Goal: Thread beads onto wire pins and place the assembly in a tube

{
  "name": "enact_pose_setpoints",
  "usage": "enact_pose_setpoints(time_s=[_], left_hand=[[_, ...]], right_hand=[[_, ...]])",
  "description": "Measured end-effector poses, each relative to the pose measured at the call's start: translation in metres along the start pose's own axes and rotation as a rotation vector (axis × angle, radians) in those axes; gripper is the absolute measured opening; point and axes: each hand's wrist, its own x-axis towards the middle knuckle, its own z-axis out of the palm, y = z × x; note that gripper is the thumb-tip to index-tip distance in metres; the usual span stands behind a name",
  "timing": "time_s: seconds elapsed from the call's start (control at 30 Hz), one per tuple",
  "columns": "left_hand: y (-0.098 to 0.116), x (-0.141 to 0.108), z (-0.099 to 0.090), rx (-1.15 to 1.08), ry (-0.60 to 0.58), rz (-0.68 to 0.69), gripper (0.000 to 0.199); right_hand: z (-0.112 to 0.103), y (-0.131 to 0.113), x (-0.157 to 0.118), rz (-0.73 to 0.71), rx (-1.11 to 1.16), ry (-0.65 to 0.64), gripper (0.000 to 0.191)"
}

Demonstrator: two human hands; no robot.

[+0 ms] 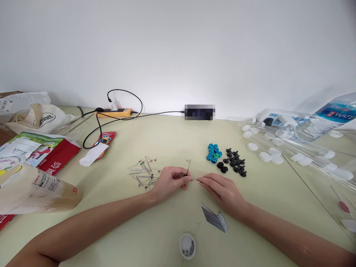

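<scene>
A thin bent metal rod (189,165) is pinched between the thumb and fingers of my left hand (174,178), with one arm sticking up and a tiny piece at its tip. Something small and dark sits on it at those fingertips, partly hidden. My right hand (221,188) has its fingertips closed at the rod's other end, which points right. Left of my left hand lies a loose group of bent rods (143,174) with small coloured ends. Below my right hand is a neat row of plain bent rods (214,218). A white cup (181,248) with small metal pieces stands in front.
Blue wheel-like parts (213,152) and black ones (236,161) lie beyond my right hand. Clear tubes with white caps (264,157) and a water bottle (328,115) are at right. A drink cup (41,189), red packet (107,142) and power strip (122,112) are at left.
</scene>
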Motion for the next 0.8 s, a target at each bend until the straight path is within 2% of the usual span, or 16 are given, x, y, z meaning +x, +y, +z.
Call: enact_pose_setpoints(time_s=[0.13,0.3,0.43,0.6,0.8], left_hand=[[0.0003,-0.0017,0.0013,0.027,-0.019,0.01,0.02],[0.0023,0.0012,-0.0008,-0.064,0.005,-0.047,0.022],[0.0027,0.0021,-0.0016,-0.053,-0.012,-0.044,0.022],[0.0019,0.0008,-0.0013,-0.041,-0.048,-0.026,0.019],[-0.002,0.0004,0.0005,-0.092,-0.04,-0.04,0.017]], right_hand=[[-0.0016,0.0002,-0.0008,0.055,0.095,-0.053,0.028],[0.0015,0.0016,-0.002,0.091,-0.051,-0.016,0.017],[0.0046,0.0031,-0.0045,0.086,-0.106,0.03,0.016],[0.0037,0.0039,-0.0035,0.059,-0.015,0.041,0.017],[0.0002,0.0005,0.0028,0.124,0.119,-0.015,0.014]])
